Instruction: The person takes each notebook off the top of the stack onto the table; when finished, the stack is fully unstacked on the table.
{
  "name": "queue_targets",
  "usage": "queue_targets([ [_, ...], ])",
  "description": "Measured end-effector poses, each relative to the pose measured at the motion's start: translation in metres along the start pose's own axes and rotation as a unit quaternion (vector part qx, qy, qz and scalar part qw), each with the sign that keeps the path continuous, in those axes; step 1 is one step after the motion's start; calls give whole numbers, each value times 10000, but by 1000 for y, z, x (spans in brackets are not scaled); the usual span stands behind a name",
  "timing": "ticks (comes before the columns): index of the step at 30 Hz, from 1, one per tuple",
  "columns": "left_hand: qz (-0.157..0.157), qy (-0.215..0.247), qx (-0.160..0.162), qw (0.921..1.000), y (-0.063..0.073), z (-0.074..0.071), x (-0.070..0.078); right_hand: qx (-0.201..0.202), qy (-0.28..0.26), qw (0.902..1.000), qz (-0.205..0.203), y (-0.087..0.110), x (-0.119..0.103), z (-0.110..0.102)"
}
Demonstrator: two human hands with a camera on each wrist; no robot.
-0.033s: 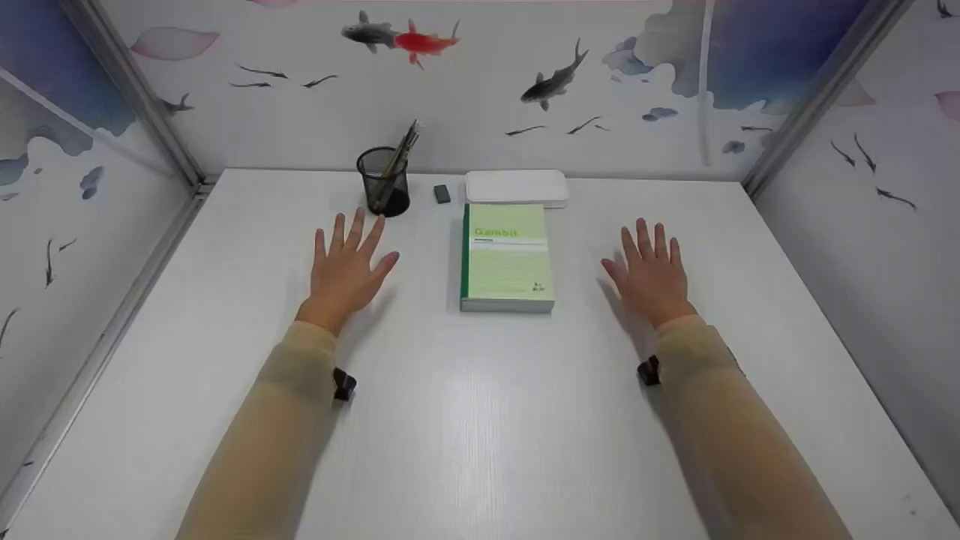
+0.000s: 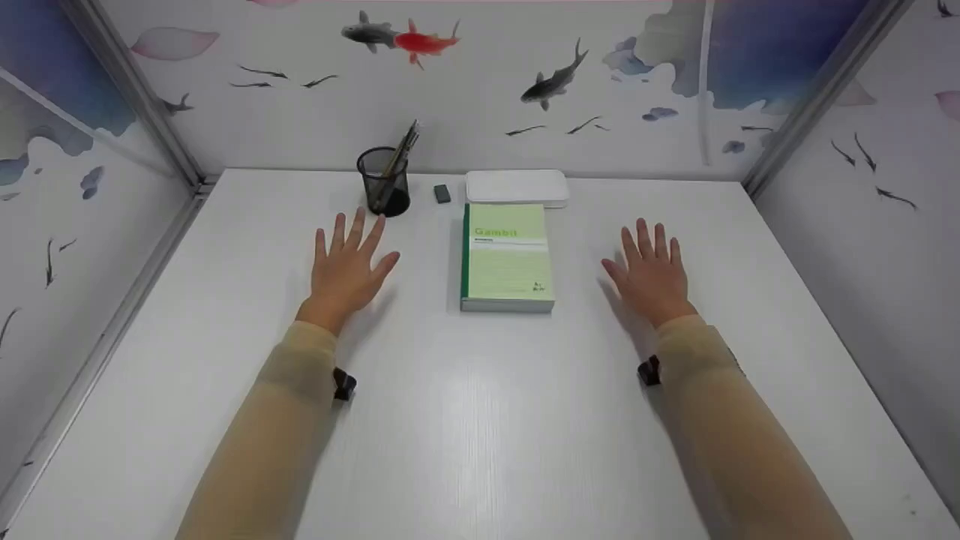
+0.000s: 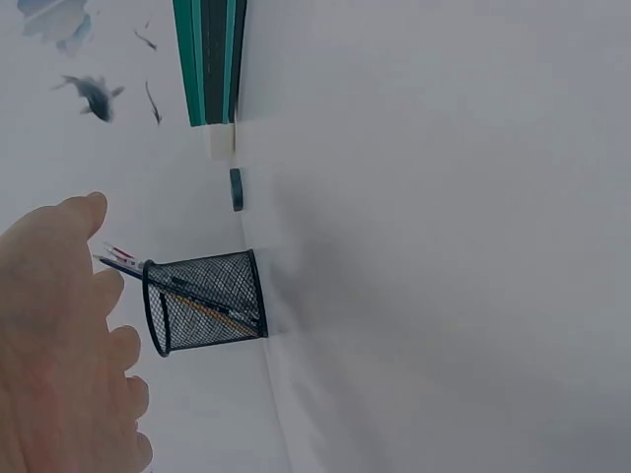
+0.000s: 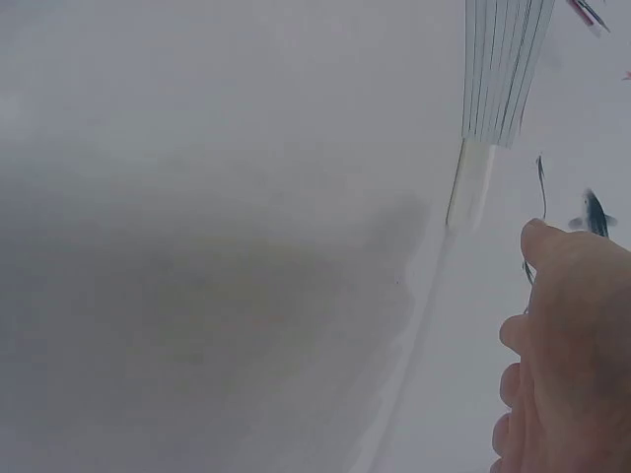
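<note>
My left hand (image 2: pixel 343 274) is spread palm down over the left part of the table, holding nothing. Its fingertips reach just in front of a black mesh pen cup (image 2: pixel 385 184) with several pens and pencils in it. On the other side, my right hand (image 2: pixel 651 277) is likewise spread with straight fingers and holds nothing. Between the hands sits a thick stack of green-covered books (image 2: pixel 510 259), its top cover reading "Gambit". In the left wrist view the dark green spines (image 3: pixel 210 59) show; the right wrist view shows the page edges (image 4: pixel 504 69).
Behind the books lies a white flat case (image 2: pixel 517 186). A small dark grey eraser-like block (image 2: pixel 442 194) sits between it and the pen cup. White panels with painted fish (image 2: pixel 555 79) and metal posts enclose the white table (image 2: pixel 480 427) at the back and sides.
</note>
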State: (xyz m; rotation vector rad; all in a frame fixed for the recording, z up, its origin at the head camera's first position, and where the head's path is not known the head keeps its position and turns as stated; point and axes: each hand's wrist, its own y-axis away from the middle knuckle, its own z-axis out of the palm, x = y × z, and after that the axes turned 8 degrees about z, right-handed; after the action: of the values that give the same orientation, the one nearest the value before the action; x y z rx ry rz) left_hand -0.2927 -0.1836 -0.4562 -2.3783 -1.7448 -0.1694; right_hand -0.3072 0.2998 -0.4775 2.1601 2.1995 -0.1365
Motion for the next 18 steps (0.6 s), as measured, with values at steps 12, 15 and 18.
queue_targets([
  [12,213,1014,-252,9943,2,0,23,-86,-2526,9667,-402,-3,-32,-4],
  [15,122,1435,-497,9883,2,2,32,-348,-3053,9488,-733,-4,-46,-4],
  [18,16,1684,-748,9829,-1,5,40,-570,-3228,9400,-944,-5,-55,-4],
])
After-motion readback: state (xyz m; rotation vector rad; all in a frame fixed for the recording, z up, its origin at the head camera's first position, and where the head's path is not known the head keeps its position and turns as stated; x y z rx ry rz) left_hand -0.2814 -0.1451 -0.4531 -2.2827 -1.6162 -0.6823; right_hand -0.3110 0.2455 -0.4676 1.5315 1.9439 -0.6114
